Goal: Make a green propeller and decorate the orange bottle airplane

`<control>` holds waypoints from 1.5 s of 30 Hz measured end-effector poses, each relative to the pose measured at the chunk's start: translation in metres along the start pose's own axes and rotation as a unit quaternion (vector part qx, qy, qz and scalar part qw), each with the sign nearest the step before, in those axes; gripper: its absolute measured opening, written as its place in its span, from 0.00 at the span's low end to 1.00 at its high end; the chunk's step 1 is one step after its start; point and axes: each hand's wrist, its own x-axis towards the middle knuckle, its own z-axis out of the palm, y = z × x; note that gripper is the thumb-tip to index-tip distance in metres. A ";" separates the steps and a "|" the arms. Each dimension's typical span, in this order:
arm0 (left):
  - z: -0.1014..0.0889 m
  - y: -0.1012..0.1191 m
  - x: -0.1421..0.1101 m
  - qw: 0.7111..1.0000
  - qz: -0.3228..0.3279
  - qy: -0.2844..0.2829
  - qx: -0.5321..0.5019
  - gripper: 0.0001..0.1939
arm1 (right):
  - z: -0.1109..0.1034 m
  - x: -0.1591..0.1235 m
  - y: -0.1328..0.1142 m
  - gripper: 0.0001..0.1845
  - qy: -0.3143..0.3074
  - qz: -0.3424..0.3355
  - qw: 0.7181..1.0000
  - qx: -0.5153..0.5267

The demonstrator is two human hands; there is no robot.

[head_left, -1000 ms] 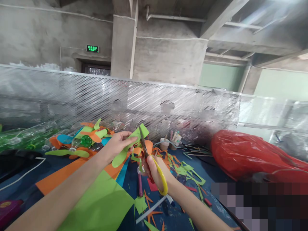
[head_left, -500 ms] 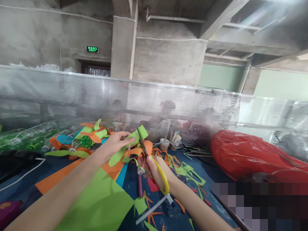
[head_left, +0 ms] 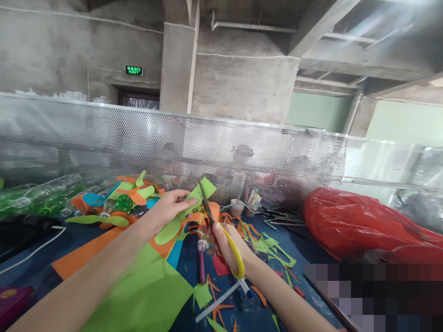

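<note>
Landmark: yellow-handled scissors (head_left: 238, 263). The person's right hand (head_left: 224, 242) is closed round the scissors' handle, blades pointing up and away. Left hand (head_left: 175, 203), just left of the scissors, pinches a green piece (head_left: 195, 192) between thumb and fingers; the piece meets the scissors' blades, depth of cut can't be told.

Around the scissors: large green sheet (head_left: 148, 290) to the left and nearer the person, partly over an orange sheet (head_left: 83, 251). Purple stick (head_left: 201, 267) just left of the handle; white strip (head_left: 218, 302) on the near side. Green offcuts (head_left: 277, 249) to the right, mixed with orange bits. Paper cup (head_left: 237, 210) beyond the scissors, slightly right. Red bag (head_left: 363, 221) far right; clear and green bottles (head_left: 38, 198) far left.
</note>
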 end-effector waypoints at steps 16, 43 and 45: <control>-0.010 0.006 -0.001 0.991 0.004 0.045 0.123 0.09 | -0.014 0.001 -0.013 0.26 -0.033 0.046 0.998 -0.011; 0.039 -0.015 -0.008 0.995 0.051 0.055 -0.068 0.21 | -0.002 -0.004 -0.017 0.36 0.041 0.015 0.987 0.155; 0.042 -0.012 -0.010 0.990 0.065 0.073 -0.100 0.21 | -0.001 -0.004 -0.017 0.36 0.039 0.019 0.986 0.163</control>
